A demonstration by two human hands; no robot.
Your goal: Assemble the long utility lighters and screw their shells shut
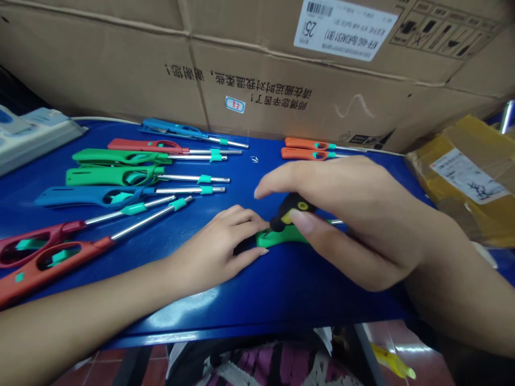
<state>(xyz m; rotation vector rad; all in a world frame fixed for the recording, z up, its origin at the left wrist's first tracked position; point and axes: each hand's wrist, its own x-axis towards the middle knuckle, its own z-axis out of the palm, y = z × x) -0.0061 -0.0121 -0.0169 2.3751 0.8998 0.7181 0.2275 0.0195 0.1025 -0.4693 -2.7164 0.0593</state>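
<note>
On the blue table lies a green gas lighter [285, 236], the long-necked kind, partly covered by my hands. The fingertips and thumb of my left hand [229, 244] are closed about its left end. In my right hand [362, 220] is a small black-and-yellow tool [288, 210], over the lighter's green body. My right thumb presses its yellow part, while the index finger arches above it. The tool's working tip is hidden, so its exact kind and whether it touches the lighter cannot be told.
Several lighters lie at the left, among them an orange one [60, 262] and a blue one [96, 196]. Two orange lighters [301, 154] lie at the back. A large cardboard box [140, 69] stands behind; a taped carton [470, 171] is right, a white power strip [36, 134] left.
</note>
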